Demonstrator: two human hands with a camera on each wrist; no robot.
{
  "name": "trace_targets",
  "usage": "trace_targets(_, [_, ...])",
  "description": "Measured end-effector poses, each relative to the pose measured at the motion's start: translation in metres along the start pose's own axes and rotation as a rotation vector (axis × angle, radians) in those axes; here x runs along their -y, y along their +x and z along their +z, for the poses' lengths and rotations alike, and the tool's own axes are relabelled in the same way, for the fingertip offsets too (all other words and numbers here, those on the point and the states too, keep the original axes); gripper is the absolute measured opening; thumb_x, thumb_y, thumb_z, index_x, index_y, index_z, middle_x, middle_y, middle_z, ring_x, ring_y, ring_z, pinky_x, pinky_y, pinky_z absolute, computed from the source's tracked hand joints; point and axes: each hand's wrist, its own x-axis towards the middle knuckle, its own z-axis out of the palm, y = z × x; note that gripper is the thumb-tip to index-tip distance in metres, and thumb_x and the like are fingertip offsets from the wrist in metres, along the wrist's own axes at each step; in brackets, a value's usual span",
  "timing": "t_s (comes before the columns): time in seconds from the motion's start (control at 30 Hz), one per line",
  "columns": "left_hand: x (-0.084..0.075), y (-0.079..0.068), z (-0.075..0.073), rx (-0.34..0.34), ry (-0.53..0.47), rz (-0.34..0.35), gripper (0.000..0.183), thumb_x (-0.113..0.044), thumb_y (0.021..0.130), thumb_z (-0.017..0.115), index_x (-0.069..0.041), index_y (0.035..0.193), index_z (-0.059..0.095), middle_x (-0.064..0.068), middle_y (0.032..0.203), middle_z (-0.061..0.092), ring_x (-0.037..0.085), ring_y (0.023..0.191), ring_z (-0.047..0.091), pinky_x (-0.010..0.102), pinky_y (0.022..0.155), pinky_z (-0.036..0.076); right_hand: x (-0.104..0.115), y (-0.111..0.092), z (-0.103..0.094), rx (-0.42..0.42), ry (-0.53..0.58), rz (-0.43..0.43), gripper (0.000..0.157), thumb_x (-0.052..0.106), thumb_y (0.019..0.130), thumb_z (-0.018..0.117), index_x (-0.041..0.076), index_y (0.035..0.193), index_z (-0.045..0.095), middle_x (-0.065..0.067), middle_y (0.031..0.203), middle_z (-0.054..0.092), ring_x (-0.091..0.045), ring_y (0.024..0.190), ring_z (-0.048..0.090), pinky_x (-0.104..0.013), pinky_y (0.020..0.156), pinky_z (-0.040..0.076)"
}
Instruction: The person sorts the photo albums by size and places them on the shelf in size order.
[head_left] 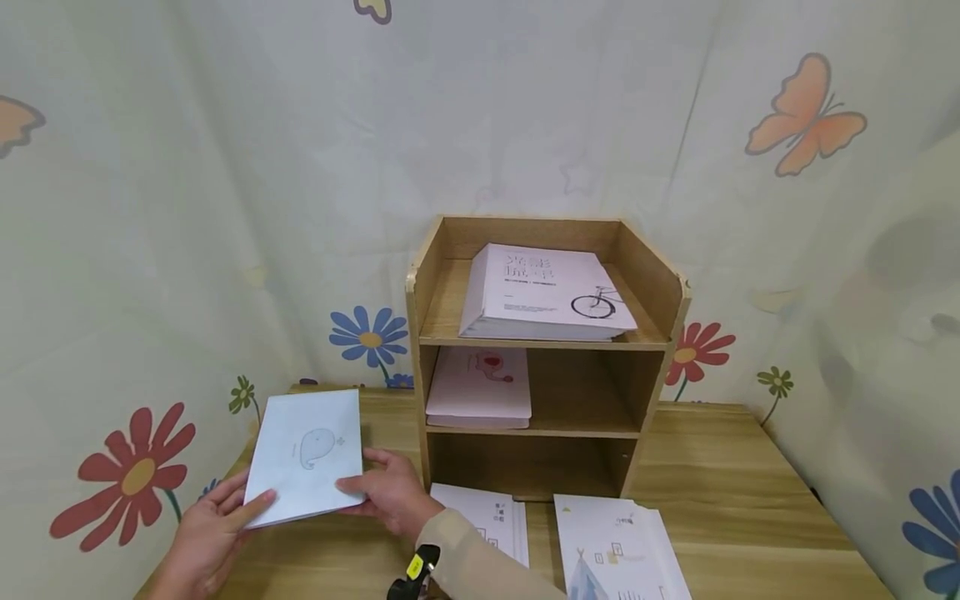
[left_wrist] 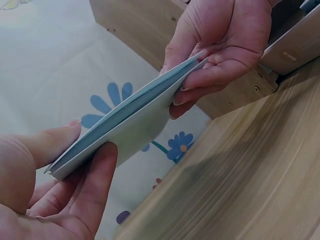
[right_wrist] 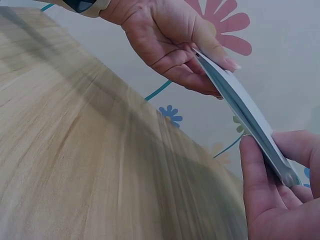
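Observation:
A pale blue notebook (head_left: 303, 454) with a whale drawing on its cover is held up left of the wooden shelf, between both hands. My left hand (head_left: 213, 529) pinches its lower left corner, thumb on the cover and fingers beneath. At the opposite edge my right hand (head_left: 397, 492) grips it the same way. The left wrist view shows the notebook (left_wrist: 125, 120) edge-on, its pages slightly parted and the tabletop below. In the right wrist view the notebook (right_wrist: 245, 110) slants between the two hands above the wood.
A three-tier wooden shelf (head_left: 678, 312) stands at the table's back. Its top holds a thick stack of bicycle-cover books (head_left: 551, 292); pink elephant notebooks (head_left: 480, 392) lie on the middle tier's left. Before it on the table (head_left: 750, 500) lie two book piles (head_left: 480, 508), (head_left: 622, 550).

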Motion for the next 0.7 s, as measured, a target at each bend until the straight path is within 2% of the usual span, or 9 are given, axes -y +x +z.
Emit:
trace_targets(0.1, [-0.002,-0.001,0.002,0.006,0.014,0.002,0.085,-0.019,0.089,0.081,-0.016,0.159,0.032,-0.021,0.093,0.071,0.003,0.091,0.071,0.026,0.087,0.061,0.003,-0.002,-0.003,0.017,-0.009,-0.012,0.061,-0.014,0.081,0.076,0.004,0.137,0.060,-0.015,0.098,0.075,-0.033,0.088,0.076,-0.046,0.071,0.065])
trace_targets(0.23, [-0.003,-0.003,0.005,0.029,0.020,0.016,0.097,-0.022,0.088,0.082,-0.011,0.163,0.022,-0.023,0.094,0.070,0.004,0.093,0.071,0.026,0.088,0.061,0.008,-0.004,-0.005,0.022,-0.014,-0.016,0.061,-0.013,0.081,0.076,0.003,0.138,0.060,-0.015,0.098,0.075,-0.032,0.088,0.076,-0.045,0.071,0.065])
trace_targets(0.5, [-0.005,-0.008,0.010,0.053,0.004,0.004,0.095,-0.020,0.091,0.078,-0.010,0.164,0.018,-0.025,0.094,0.071,0.003,0.094,0.071,0.023,0.086,0.060,0.013,-0.009,-0.012,0.019,-0.029,-0.009,0.064,-0.012,0.082,0.077,0.004,0.141,0.057,-0.015,0.098,0.075,-0.031,0.087,0.076,-0.045,0.071,0.065])
trace_targets(0.7, [-0.005,-0.011,0.013,0.030,0.027,-0.001,0.099,-0.025,0.089,0.081,-0.010,0.164,0.018,-0.027,0.092,0.068,0.004,0.093,0.071,0.023,0.087,0.060,0.016,-0.014,-0.015,0.025,-0.035,-0.005,0.063,-0.011,0.081,0.077,0.004,0.140,0.058,-0.015,0.098,0.075,-0.031,0.087,0.076,-0.048,0.075,0.064])
